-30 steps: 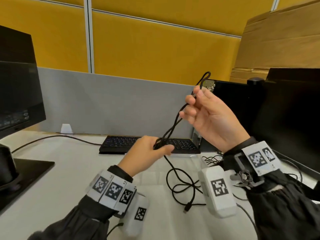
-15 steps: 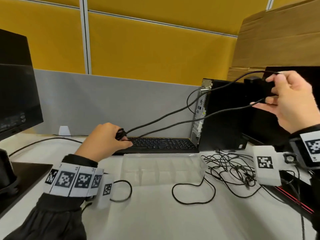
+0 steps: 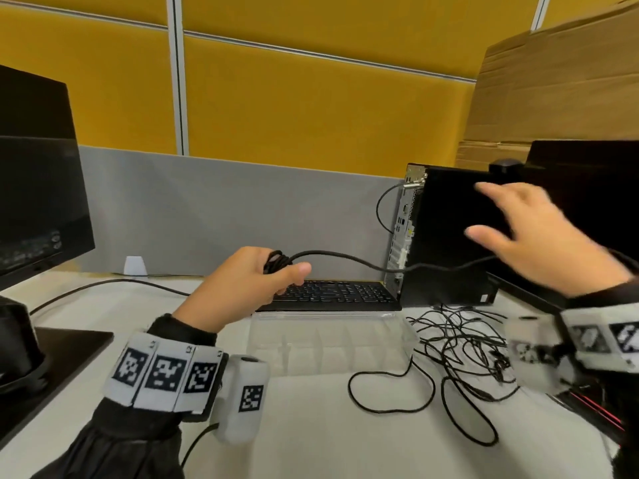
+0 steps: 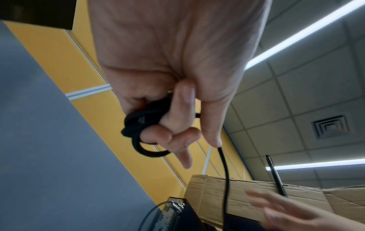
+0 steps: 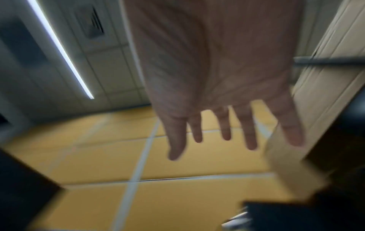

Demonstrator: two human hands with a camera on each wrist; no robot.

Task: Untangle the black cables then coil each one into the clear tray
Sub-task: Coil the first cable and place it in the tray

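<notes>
Head view, from the left: a dark monitor [image 3: 38,188] stood at the desk's [image 3: 311,440] edge. The left hand [image 3: 242,281] was held above the desk, fingers curled around a small coil of black cable [image 3: 276,261]; the left wrist view showed the loops [image 4: 145,125] wound round its fingers [image 4: 182,106]. From that fist one strand [image 3: 349,259] ran right, across the front of the keyboard [image 3: 332,294] and the black computer case [image 3: 449,236], toward the right hand [image 3: 539,236]. Below, the clear tray [image 3: 332,344] lay on the desk just before the keyboard, with no coil in it. Right of the tray sat a tangled heap of black cables [image 3: 463,350]. The right hand hovered blurred, fingers [image 5: 247,134] spread and straight, gripping nothing.
</notes>
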